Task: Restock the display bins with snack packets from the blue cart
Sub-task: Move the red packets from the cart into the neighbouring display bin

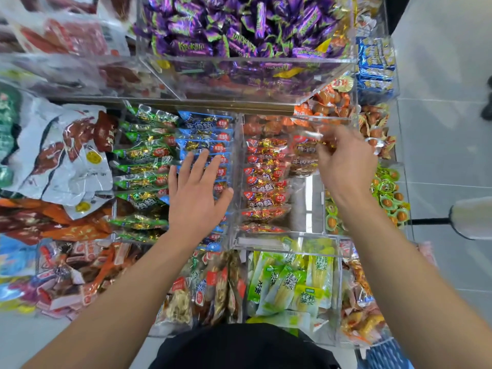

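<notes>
Bright, even light, white glare on the clear bins (239, 75), wide-angle bending and blur at the edges.

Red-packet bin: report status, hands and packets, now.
Left hand open, flat over the blue snack packets. Right hand pinching a clear red-labelled snack packet above the red-packet bin. Nothing blocking.

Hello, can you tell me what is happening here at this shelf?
A person is filling clear display bins with snack packets. The right hand pinches a red packet above the red-packet bin, which has a row of the same packets along its left side and bare space on its right. The left hand, fingers straight, is over the blue packets in the next bin. Purple candy fills the bin on the shelf above.
</notes>
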`<state>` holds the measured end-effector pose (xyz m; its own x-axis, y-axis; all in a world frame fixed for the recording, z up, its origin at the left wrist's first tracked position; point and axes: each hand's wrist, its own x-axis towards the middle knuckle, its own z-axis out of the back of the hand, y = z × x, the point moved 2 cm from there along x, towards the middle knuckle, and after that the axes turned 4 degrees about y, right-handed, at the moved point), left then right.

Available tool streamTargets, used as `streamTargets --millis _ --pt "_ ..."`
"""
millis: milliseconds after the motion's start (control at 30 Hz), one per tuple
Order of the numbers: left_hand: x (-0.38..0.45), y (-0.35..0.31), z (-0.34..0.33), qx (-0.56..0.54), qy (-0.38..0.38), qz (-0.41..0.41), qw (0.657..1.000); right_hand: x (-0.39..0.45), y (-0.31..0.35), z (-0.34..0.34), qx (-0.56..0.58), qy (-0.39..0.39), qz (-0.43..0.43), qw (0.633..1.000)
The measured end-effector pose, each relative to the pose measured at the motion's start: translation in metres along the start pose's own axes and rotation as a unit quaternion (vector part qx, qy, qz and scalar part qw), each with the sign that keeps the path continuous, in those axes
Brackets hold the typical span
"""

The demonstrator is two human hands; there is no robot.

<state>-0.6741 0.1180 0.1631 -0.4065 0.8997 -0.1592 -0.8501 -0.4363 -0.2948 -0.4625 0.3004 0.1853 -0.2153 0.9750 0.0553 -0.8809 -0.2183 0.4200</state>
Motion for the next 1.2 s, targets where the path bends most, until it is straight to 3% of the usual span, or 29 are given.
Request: streamTargets --millis 100,433,533,733,867,1033,1200 --pt "0.001 0.0 -0.001 -0.008 -0.004 0.003 1.0 0.003 0.0 0.008 -0.003 0.003 -0.002 1.0" --pt "0.001 0.0 0.002 -0.033 0.001 0.007 0.999 0.008 -0.011 -0.045 -0.066 0.158 -0.043 0.984" --pt "0.002 0.001 0.001 -0.038 0.004 0.01 0.999 0.006 -0.017 -0.061 -0.039 0.199 -0.044 0.978" --pt "0.003 0.002 -0.001 -0.041 -0.002 0.011 0.999 -0.011 -0.025 -0.073 0.046 0.165 -0.095 0.981" --pt "0.004 0.002 -0.003 -0.035 -0.003 0.015 0.999 -0.033 -0.031 -0.071 0.077 0.072 -0.075 0.992" --pt "0.004 0.002 -0.002 -0.037 -0.001 0.013 0.999 -0.037 -0.043 -0.09 0.047 0.244 -0.104 0.963" --pt "0.004 0.0 0.001 -0.041 0.006 0.016 0.999 -0.036 -0.047 -0.091 0.09 0.285 -0.152 0.942"
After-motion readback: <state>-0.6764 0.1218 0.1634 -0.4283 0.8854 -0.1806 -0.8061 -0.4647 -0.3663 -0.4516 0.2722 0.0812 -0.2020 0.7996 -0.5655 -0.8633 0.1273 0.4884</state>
